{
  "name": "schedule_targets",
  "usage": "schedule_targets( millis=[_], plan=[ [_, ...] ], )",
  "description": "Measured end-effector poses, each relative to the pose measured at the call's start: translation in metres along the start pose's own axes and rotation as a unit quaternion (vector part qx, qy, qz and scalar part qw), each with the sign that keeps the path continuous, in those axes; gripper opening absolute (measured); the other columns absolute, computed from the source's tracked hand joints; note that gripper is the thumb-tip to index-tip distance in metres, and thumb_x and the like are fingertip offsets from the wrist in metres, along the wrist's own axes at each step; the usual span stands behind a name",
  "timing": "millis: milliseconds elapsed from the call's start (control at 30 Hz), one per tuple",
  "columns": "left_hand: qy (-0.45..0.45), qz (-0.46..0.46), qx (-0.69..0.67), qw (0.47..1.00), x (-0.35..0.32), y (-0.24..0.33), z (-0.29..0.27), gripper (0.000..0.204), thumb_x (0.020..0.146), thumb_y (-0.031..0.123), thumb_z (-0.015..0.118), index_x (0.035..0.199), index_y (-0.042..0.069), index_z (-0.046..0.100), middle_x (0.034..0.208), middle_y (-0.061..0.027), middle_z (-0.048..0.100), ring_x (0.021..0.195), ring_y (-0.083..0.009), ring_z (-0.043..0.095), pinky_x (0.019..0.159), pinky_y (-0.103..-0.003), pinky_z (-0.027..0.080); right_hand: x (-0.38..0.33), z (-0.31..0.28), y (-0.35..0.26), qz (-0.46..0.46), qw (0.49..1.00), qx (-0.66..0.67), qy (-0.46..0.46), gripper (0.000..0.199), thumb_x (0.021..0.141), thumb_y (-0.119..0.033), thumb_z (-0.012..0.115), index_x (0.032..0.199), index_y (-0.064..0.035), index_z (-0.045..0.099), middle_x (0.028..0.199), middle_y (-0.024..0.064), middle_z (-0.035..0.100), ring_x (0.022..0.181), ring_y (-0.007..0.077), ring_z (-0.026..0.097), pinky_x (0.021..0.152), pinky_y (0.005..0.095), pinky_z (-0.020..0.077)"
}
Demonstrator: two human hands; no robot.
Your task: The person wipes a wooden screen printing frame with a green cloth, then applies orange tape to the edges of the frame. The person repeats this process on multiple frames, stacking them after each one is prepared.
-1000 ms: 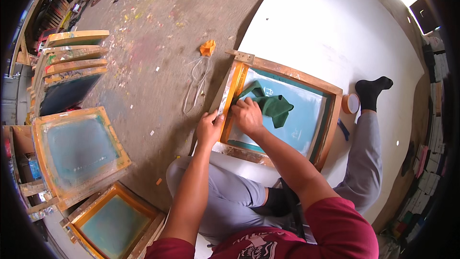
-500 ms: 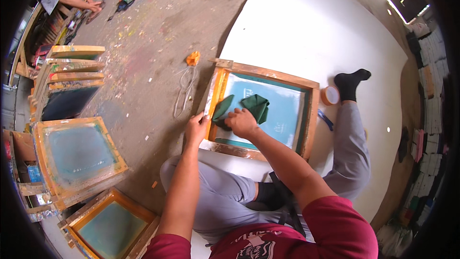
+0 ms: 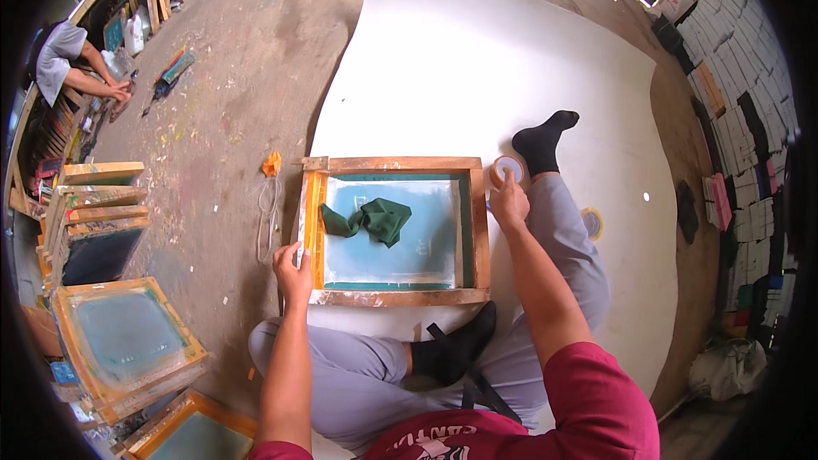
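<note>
A wooden-framed printing screen (image 3: 400, 296) lies flat in front of my crossed leg, its mesh blue-green with pale markings. On the mesh rests a crumpled dark green cloth (image 3: 385, 221), which neither hand touches. My left hand (image 3: 294, 277) is closed at the lower part of the frame's left edge, thumb toward the wood. To the right of the frame, my right hand (image 3: 511, 203) has its fingers closed at the near rim of an orange-brown roll of tape (image 3: 498, 172). That roll sits between the frame and my black-socked foot.
A yellowish tape roll (image 3: 594, 223) lies beyond my right shin. White sheeting (image 3: 460, 60) spreads under the frame. Leftward are an orange scrap (image 3: 272, 163) with string, stacked screens (image 3: 128, 332) and upright frames (image 3: 102, 196). Another person (image 3: 72, 64) sits at the far left.
My right hand has let go of the green cloth and moved right to the tape roll. The cloth now lies loose on the mesh. My left hand stays at the frame's left edge.
</note>
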State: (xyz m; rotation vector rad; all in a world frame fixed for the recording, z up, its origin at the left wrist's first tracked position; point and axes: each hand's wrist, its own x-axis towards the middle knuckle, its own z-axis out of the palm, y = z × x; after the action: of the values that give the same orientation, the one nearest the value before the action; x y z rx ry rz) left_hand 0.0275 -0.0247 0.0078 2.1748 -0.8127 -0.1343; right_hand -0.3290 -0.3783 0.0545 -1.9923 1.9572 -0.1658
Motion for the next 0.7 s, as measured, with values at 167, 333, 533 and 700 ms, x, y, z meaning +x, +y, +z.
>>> schedule_targets(
  millis=[167,333,533,700],
  plan=[
    [0.01,0.036,-0.022,0.999,-0.009,0.036,-0.004,0.025,0.09,0.011,0.078,0.114,0.004,0.074,0.118,-0.0138,0.067,0.115,-0.0336,0.063,0.104,-0.044,0.048,0.023,0.005,0.025,-0.009,0.995,0.088,0.036,0.022,0.095,-0.023,0.072,0.11,-0.0082,0.077,0.108,0.0235,0.076,0.106,0.0423,0.073,0.092,0.05,0.0568],
    [-0.045,-0.069,-0.258,0.962,-0.033,0.039,0.049,0.024,0.095,0.014,0.077,0.116,0.003,0.075,0.113,-0.0111,0.072,0.105,-0.0226,0.066,0.094,-0.036,0.053,0.026,0.024,0.048,-0.117,0.918,0.376,0.039,0.019,0.103,-0.013,0.068,0.116,-0.0003,0.073,0.095,0.0119,0.076,0.08,0.0174,0.071,0.078,0.0321,0.0569],
    [-0.235,-0.203,-0.469,0.827,-0.03,0.189,0.029,0.04,0.109,0.039,0.062,0.131,0.005,0.068,0.114,-0.0093,0.071,0.092,-0.0178,0.071,0.081,-0.032,0.059,-0.078,-0.041,-0.007,-0.267,0.718,0.602,-0.223,0.024,0.105,-0.015,0.069,0.122,0.0019,0.068,0.109,0.0076,0.072,0.099,0.0171,0.07,0.091,0.0341,0.0565],
    [-0.374,-0.158,-0.559,0.723,-0.013,0.26,-0.009,0.071,0.104,0.06,0.059,0.151,0.007,0.052,0.128,-0.0122,0.066,0.1,-0.0238,0.072,0.085,-0.038,0.06,-0.138,-0.087,-0.039,-0.316,0.683,0.58,-0.311,0.023,0.104,-0.015,0.071,0.12,0.0009,0.068,0.111,0.0066,0.071,0.105,0.0173,0.067,0.096,0.0353,0.0542]
  ],
)
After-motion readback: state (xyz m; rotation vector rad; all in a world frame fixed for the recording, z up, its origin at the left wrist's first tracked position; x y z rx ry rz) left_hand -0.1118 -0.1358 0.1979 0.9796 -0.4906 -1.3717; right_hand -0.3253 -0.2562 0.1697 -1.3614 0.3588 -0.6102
